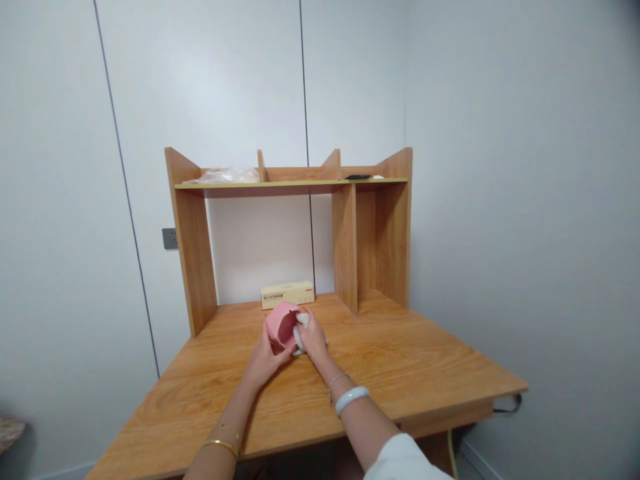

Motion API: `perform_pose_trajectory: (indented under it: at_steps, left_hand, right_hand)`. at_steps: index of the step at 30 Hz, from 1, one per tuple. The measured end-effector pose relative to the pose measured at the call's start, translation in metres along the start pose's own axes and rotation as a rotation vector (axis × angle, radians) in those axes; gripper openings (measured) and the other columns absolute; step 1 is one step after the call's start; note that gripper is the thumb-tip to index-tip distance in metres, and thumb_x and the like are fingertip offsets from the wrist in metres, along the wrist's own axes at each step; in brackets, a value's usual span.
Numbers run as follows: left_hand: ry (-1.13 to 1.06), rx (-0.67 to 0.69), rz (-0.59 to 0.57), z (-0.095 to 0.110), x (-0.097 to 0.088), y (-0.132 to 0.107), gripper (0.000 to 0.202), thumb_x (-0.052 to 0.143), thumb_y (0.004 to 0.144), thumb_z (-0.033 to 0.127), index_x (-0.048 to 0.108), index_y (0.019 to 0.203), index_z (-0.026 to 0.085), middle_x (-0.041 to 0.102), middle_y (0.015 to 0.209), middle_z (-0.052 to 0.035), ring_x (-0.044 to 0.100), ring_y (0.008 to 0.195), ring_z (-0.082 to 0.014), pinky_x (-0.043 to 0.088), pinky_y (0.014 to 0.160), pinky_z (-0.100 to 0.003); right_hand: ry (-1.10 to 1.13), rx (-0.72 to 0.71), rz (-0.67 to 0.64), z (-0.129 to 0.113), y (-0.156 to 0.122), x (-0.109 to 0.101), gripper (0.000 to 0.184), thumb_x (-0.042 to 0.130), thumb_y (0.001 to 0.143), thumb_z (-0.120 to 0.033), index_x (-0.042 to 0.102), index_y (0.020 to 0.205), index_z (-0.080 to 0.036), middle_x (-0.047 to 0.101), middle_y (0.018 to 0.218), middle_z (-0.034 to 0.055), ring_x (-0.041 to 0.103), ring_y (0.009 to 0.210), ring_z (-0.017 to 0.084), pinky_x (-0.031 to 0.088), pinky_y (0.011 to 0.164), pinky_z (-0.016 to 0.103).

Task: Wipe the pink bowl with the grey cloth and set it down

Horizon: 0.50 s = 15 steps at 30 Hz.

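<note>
My left hand (263, 358) grips a pink cup (281, 325) from below, tilted on its side with its mouth turned to the right. My right hand (313, 337) is closed on a white cloth (301, 322) and presses it against the cup's mouth. Both hands hover just above the wooden desk (410, 373), near its middle. A gold bangle circles my left wrist, and a pale bangle with a thin chain sits on my right wrist.
A yellow cardboard box (287, 294) lies behind the cup by the wall. The desk's wooden hutch (345, 247) carries a clear plastic bag (225, 176) on its top shelf at the left and a dark flat object (357, 177) at the right. A wall socket (169, 238) sits at the left.
</note>
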<state>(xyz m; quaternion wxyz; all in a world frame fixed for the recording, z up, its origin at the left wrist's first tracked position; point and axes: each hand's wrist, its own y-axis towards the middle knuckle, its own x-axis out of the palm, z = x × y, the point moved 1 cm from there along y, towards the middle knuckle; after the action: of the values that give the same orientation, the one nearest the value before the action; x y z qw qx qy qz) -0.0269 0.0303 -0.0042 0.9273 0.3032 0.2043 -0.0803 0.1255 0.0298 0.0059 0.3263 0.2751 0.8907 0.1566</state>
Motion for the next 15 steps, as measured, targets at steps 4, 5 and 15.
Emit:
perform_pose_trajectory:
  at_steps: [4, 5, 15]
  left_hand:
    - [-0.016, 0.01, -0.021, -0.001, 0.001, 0.0, 0.077, 0.062, 0.067, 0.04, 0.026, 0.128, 0.01, 0.055, 0.114, -0.0162, 0.057, 0.099, -0.0226, 0.045, 0.084, -0.036]
    - [0.004, -0.001, -0.016, 0.0, 0.001, -0.001, 0.074, 0.062, 0.067, 0.039, 0.029, 0.126, 0.009, 0.058, 0.108, -0.0152, 0.058, 0.094, -0.0218, 0.047, 0.081, -0.035]
    - [0.329, -0.048, 0.037, 0.019, -0.004, -0.006, 0.053, 0.059, 0.066, 0.033, 0.046, 0.113, 0.011, 0.062, 0.1, -0.0144, 0.06, 0.089, -0.0251, 0.046, 0.072, -0.033]
  right_hand:
    - [0.051, -0.021, -0.023, 0.002, 0.001, 0.004, 0.055, 0.049, 0.077, -0.028, 0.035, 0.129, -0.019, 0.062, 0.105, 0.0074, 0.058, 0.097, 0.019, 0.041, 0.079, 0.027]
    - [0.037, -0.012, -0.028, 0.003, 0.001, 0.004, 0.057, 0.051, 0.076, -0.029, 0.034, 0.129, -0.019, 0.062, 0.104, 0.0078, 0.058, 0.097, 0.019, 0.041, 0.078, 0.027]
    - [-0.148, 0.031, 0.021, -0.001, 0.003, -0.007, 0.057, 0.054, 0.071, -0.022, 0.037, 0.125, -0.022, 0.065, 0.094, 0.0069, 0.06, 0.088, 0.021, 0.04, 0.07, 0.026]
